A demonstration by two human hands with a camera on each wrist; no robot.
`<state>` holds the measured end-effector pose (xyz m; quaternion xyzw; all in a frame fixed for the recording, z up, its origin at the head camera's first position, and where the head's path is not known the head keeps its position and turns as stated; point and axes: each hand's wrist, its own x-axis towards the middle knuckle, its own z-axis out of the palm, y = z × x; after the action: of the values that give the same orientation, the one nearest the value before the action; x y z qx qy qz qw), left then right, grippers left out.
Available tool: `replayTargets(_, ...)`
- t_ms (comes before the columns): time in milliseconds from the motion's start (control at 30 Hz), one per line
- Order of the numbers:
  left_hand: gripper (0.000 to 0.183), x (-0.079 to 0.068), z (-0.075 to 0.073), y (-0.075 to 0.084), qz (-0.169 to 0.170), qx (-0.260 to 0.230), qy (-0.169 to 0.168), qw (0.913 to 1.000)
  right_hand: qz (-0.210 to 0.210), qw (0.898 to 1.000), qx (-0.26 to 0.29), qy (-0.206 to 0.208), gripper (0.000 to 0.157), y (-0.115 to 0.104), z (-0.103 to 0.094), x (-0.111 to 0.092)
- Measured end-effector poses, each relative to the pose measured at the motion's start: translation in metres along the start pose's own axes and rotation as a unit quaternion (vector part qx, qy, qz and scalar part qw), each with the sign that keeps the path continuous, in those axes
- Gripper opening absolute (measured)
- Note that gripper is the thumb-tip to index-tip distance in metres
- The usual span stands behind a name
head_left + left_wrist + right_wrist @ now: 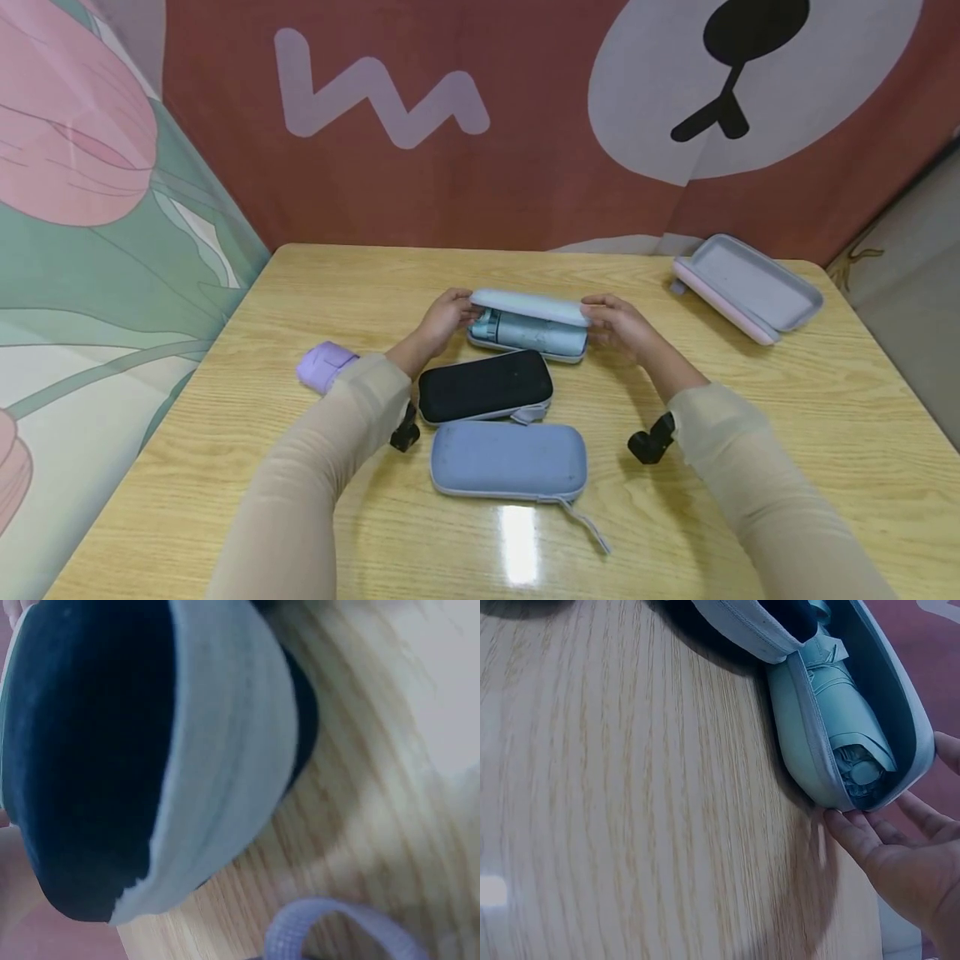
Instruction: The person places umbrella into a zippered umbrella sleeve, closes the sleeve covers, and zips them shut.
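A light blue case [528, 305] stands partly open near the middle of the table, its lid raised. Inside it lies a folded light blue umbrella [531, 331], whose round end shows in the right wrist view. At the case's left end my left hand [442, 319] holds the lid's corner; its fingertips are partly hidden. My right hand [622, 327] holds the right end, with fingers against the lid and lower shell in the right wrist view. Closer to me are a black-topped case [483, 387] and a blue zip case [508, 460] with a strap.
A small purple folded bundle [326, 367] lies left of the cases, partly behind the left sleeve. An open pink and grey case [753, 287] rests at the table's back right corner. A printed cloth wall [540, 183] stands behind the table.
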<state>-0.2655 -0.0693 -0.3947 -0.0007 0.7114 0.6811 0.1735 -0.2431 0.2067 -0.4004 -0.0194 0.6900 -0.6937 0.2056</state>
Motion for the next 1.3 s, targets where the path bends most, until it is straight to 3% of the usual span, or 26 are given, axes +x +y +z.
replayTargets(33,0.039,-0.013,0.005,0.014,-0.016,0.001,0.006,0.9999,0.000,1.000,-0.008,0.002,0.062,0.000,0.000,0.000)
replayTargets(100,0.039,-0.014,0.006,0.016,-0.023,-0.007,0.015,0.9996,-0.004,1.000,-0.016,-0.004,0.064,0.000,0.000,0.000)
replayTargets(200,0.040,-0.003,0.002,0.005,-0.012,-0.011,0.020,0.9997,-0.010,1.000,-0.018,-0.013,0.065,-0.001,0.000,0.000)
replayTargets(300,0.038,0.038,-0.013,-0.033,0.011,-0.037,0.008,0.9992,-0.017,0.999,-0.013,-0.027,0.070,0.000,-0.001,0.000)
replayTargets(433,0.041,0.089,-0.032,-0.078,0.024,-0.058,-0.007,0.9980,0.006,0.999,-0.020,-0.029,0.078,0.008,-0.010,0.009)
replayTargets(467,0.042,0.088,-0.030,-0.076,0.014,-0.054,-0.003,0.9984,0.016,0.999,-0.022,-0.031,0.079,0.011,-0.014,0.013)
replayTargets(500,0.042,0.087,-0.030,-0.077,0.024,-0.053,-0.006,0.9983,0.027,0.999,-0.017,-0.031,0.080,0.015,-0.018,0.016)
replayTargets(567,0.040,0.067,-0.021,-0.060,0.019,-0.040,0.008,0.9990,0.050,0.998,-0.010,-0.029,0.080,0.020,-0.023,0.022)
replayTargets(633,0.037,0.038,-0.008,-0.034,0.000,-0.017,0.032,0.9993,0.065,0.998,0.002,-0.026,0.080,0.024,-0.027,0.026)
replayTargets(700,0.035,0.019,-0.002,-0.017,-0.003,-0.002,0.044,0.9990,0.068,0.997,0.006,-0.028,0.083,0.024,-0.028,0.026)
replayTargets(733,0.035,0.009,0.004,-0.006,-0.023,0.006,0.057,0.9981,0.066,0.997,0.002,-0.032,0.085,0.024,-0.027,0.025)
replayTargets(800,0.036,-0.001,0.007,0.003,-0.031,0.010,0.059,0.9977,0.068,0.997,0.006,-0.031,0.085,0.023,-0.027,0.024)
replayTargets(933,0.039,-0.004,0.008,0.008,-0.057,0.008,0.060,0.9965,0.081,0.996,0.012,-0.017,0.081,0.025,-0.026,0.025)
replayTargets(1100,0.041,-0.002,0.007,0.006,-0.067,0.031,0.055,0.9958,0.094,0.996,0.006,-0.004,0.077,0.024,-0.023,0.024)
replayTargets(1300,0.034,-0.004,0.006,0.004,-0.061,0.062,0.062,0.9943,0.075,0.995,-0.064,-0.011,0.082,0.009,-0.005,0.005)
